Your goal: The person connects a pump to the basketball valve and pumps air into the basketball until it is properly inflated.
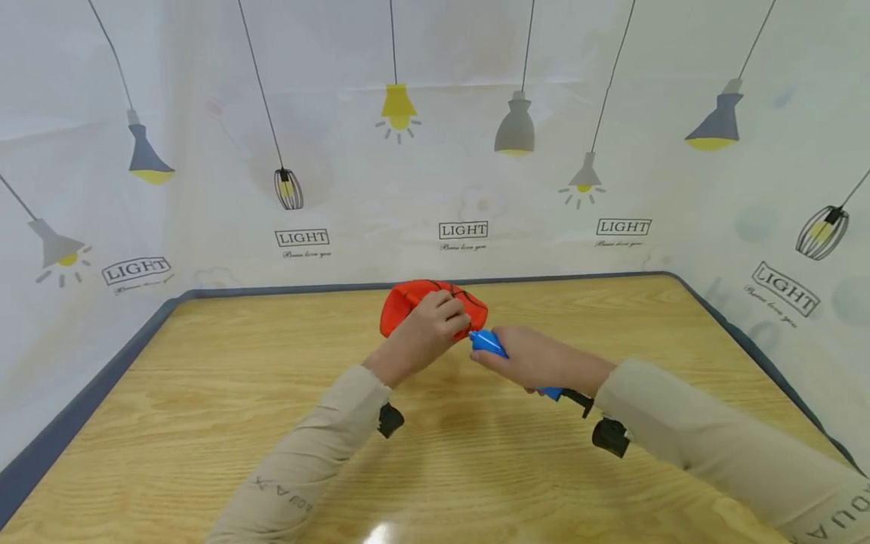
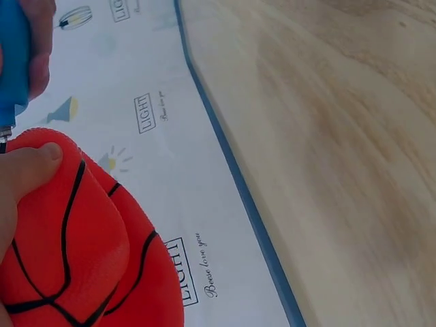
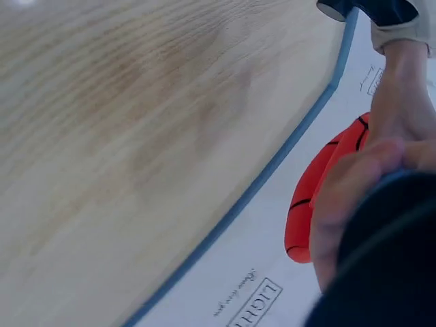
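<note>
Red ball (image 1: 401, 304) and blue pump (image 1: 488, 343) are gripped in inward-angled hands (image 1: 431, 326).

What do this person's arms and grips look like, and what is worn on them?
The left sleeve and right sleeve are long and beige, with dark lettering on both. A small black device shows near each sleeve's end. The left grip and right grip wear no gloves.

Pump (image 1: 488, 344) partly behind right grip (image 1: 535, 358)
</note>
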The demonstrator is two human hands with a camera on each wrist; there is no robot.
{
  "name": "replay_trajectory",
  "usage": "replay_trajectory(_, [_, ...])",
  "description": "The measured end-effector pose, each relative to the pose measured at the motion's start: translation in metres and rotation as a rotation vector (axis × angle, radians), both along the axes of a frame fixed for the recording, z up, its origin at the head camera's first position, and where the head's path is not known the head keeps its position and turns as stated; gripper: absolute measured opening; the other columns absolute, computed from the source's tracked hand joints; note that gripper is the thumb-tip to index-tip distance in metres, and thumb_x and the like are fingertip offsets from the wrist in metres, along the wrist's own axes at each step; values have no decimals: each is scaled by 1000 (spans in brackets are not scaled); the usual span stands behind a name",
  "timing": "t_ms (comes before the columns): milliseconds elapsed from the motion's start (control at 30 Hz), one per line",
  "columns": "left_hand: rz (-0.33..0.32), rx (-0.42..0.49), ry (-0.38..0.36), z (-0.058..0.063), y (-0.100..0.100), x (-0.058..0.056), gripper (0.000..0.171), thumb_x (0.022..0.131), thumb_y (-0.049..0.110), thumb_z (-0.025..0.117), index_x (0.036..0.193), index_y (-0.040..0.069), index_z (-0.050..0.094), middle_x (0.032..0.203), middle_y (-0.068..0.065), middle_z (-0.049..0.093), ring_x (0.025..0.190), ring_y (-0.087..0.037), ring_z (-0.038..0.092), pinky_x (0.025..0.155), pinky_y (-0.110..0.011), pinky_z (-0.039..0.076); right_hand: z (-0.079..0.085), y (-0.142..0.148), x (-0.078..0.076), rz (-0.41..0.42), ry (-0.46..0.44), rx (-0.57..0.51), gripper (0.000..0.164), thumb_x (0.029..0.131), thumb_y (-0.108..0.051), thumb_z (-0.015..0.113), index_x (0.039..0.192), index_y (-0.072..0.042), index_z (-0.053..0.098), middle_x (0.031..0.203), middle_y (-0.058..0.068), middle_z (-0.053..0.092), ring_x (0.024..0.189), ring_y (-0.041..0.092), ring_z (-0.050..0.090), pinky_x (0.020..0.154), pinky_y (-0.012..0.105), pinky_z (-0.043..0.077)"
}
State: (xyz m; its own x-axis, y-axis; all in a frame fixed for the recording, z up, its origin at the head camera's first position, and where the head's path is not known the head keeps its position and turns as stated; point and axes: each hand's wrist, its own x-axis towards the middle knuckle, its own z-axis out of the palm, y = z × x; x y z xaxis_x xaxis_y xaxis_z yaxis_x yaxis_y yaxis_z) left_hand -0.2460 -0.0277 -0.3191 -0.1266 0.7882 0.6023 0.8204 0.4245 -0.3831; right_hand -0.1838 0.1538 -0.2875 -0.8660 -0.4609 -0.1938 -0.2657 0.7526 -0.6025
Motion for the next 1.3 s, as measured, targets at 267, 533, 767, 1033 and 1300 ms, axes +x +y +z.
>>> replay_trajectory(267, [-22, 69, -105, 2, -9, -4, 12, 71, 6, 72, 79, 6, 63, 81, -4, 54, 78, -18, 49, 72, -26, 40, 0, -11, -8, 35, 104, 13, 32, 90, -33, 46, 76, -4, 43, 52, 3, 40, 35, 13, 40, 35, 21, 33])
replay_trajectory(533, [-25, 119, -145, 1, -11, -3, 13, 70, 5, 72, 79, 6, 64, 81, -4, 57, 77, -18, 48, 71, -26, 39, -2, -14, -11, -54, -297, -315, 42, 88, -43, 45, 86, -2, 48, 54, 5, 44, 36, 13, 40, 36, 24, 38])
replay_trajectory(767, [-41, 122, -134, 0, -12, -4, 12, 69, 6, 73, 77, 6, 64, 79, -3, 56, 76, -18, 48, 70, -25, 39, -2, -19, -10, -35, -140, -185, 38, 89, -39, 45, 74, -4, 45, 48, 3, 43, 34, 14, 41, 35, 25, 39])
replay_trajectory(1033, [-5, 119, -136, 2, -13, 0, 11, 70, 4, 72, 78, 5, 64, 79, -4, 56, 77, -18, 48, 71, -25, 40, 5, -25, -10, 38, 182, 101, 31, 90, -31, 48, 72, -5, 43, 52, 1, 39, 36, 12, 42, 37, 20, 34])
replay_trajectory(1300, [-11, 116, -102, 3, -13, 0, 12, 69, 5, 73, 77, 4, 64, 79, -4, 56, 76, -18, 48, 70, -25, 40, 6, -23, -15, 20, -69, -80, 34, 90, -34, 46, 74, -4, 46, 49, 3, 43, 35, 13, 42, 35, 23, 37])
